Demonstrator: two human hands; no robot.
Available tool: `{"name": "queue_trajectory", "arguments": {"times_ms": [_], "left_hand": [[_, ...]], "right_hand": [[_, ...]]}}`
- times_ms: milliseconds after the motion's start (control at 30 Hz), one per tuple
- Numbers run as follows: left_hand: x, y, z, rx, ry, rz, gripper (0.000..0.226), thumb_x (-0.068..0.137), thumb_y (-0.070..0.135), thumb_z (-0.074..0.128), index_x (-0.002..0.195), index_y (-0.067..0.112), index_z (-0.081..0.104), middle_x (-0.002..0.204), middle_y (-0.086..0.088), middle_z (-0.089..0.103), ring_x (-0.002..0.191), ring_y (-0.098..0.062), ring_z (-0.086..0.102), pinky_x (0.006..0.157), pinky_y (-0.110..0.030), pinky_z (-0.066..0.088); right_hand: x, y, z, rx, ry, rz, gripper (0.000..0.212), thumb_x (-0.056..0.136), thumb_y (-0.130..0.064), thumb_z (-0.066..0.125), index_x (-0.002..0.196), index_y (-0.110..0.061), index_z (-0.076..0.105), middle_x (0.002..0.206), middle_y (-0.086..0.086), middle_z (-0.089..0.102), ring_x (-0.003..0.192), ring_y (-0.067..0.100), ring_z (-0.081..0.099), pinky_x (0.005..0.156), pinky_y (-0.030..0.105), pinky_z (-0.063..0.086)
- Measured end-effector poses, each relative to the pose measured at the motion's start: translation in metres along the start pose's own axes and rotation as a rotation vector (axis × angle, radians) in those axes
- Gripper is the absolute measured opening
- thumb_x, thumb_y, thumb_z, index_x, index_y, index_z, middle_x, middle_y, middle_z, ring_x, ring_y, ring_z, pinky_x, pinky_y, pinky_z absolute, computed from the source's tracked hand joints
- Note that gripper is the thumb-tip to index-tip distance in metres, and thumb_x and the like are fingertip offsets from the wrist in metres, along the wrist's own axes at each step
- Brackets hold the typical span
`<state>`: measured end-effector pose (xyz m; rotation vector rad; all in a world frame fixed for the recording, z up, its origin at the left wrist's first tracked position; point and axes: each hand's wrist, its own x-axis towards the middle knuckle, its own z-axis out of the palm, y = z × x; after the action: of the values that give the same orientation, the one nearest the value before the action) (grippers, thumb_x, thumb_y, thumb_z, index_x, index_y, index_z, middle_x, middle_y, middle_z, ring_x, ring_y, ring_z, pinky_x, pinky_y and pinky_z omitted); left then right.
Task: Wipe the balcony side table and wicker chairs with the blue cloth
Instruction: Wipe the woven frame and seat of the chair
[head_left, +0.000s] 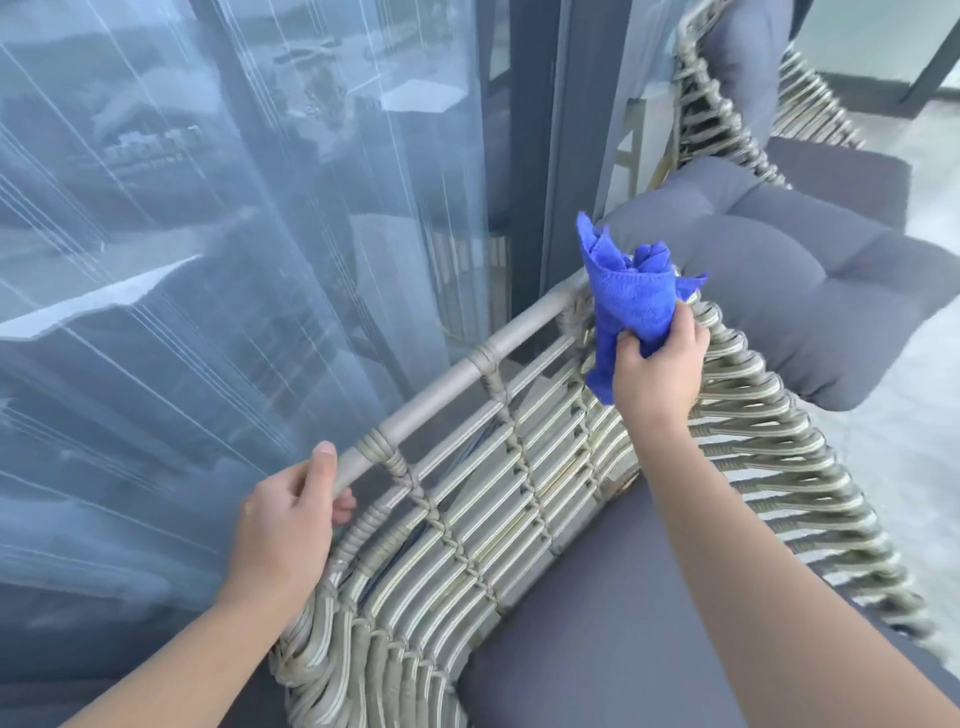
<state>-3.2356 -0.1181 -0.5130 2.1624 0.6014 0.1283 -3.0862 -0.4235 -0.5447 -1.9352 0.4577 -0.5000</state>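
Note:
A grey-beige wicker chair (498, 499) fills the lower middle, seen from above its backrest. My left hand (291, 525) grips the bare top rail of the backrest near its left end. My right hand (660, 364) holds the bunched blue cloth (631, 296) against the right corner of the same rail, where the woven side begins. The chair's dark grey seat cushion (623, 623) lies below my right forearm. The side table is not in view.
A loose grey tufted cushion (789, 291) hangs over the chair's right side. A second wicker chair (727, 104) with a grey cushion stands behind it at top right. Glass doors with sheer curtains (208, 260) run close along the left. Pale balcony floor (914, 415) shows at right.

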Motion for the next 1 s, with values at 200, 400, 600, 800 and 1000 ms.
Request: {"name": "queue_trajectory", "arguments": {"times_ms": [200,400,600,800,1000], "left_hand": [[0.000,0.002,0.004,-0.050,0.003,0.028,0.059,0.107,0.046,0.041,0.072,0.012,0.073,0.067,0.004,0.074,0.067,-0.022,0.073,0.075,-0.052,0.060],[0.001,0.003,0.003,-0.039,-0.013,0.026,0.061,0.108,0.048,0.040,0.069,0.013,0.073,0.067,0.004,0.074,0.067,-0.022,0.072,0.076,-0.049,0.058],[0.005,0.005,0.003,-0.037,-0.006,0.033,0.061,0.107,0.050,0.040,0.071,0.014,0.073,0.067,0.002,0.073,0.063,-0.017,0.071,0.072,-0.047,0.060],[0.001,0.004,0.007,-0.057,0.004,0.037,0.058,0.107,0.047,0.042,0.070,0.015,0.073,0.067,0.003,0.073,0.064,-0.017,0.072,0.074,-0.051,0.061],[-0.001,0.007,0.006,-0.080,0.000,0.032,0.057,0.107,0.048,0.042,0.073,0.015,0.073,0.067,0.003,0.074,0.062,-0.014,0.071,0.075,-0.049,0.062]], "right_hand": [[0.031,0.000,0.012,0.009,-0.272,0.111,0.055,0.086,-0.007,0.059,0.139,-0.014,0.048,0.133,0.011,0.048,0.113,0.026,0.050,0.099,0.036,0.041],[0.007,-0.001,0.019,0.071,-0.269,0.104,0.054,0.079,-0.018,0.059,0.132,-0.012,0.052,0.128,0.014,0.051,0.110,0.025,0.050,0.105,0.042,0.043],[-0.034,-0.004,0.026,0.119,-0.297,0.076,0.056,0.078,-0.020,0.058,0.133,-0.017,0.053,0.124,0.010,0.053,0.116,0.028,0.051,0.104,0.043,0.044],[-0.080,-0.006,0.032,0.180,-0.286,0.077,0.060,0.076,-0.024,0.057,0.136,-0.021,0.053,0.125,0.007,0.051,0.116,0.021,0.049,0.108,0.047,0.042],[-0.128,-0.005,0.038,0.210,-0.318,0.026,0.058,0.081,-0.025,0.061,0.139,-0.023,0.053,0.126,0.005,0.054,0.118,0.014,0.047,0.110,0.042,0.039]]}}
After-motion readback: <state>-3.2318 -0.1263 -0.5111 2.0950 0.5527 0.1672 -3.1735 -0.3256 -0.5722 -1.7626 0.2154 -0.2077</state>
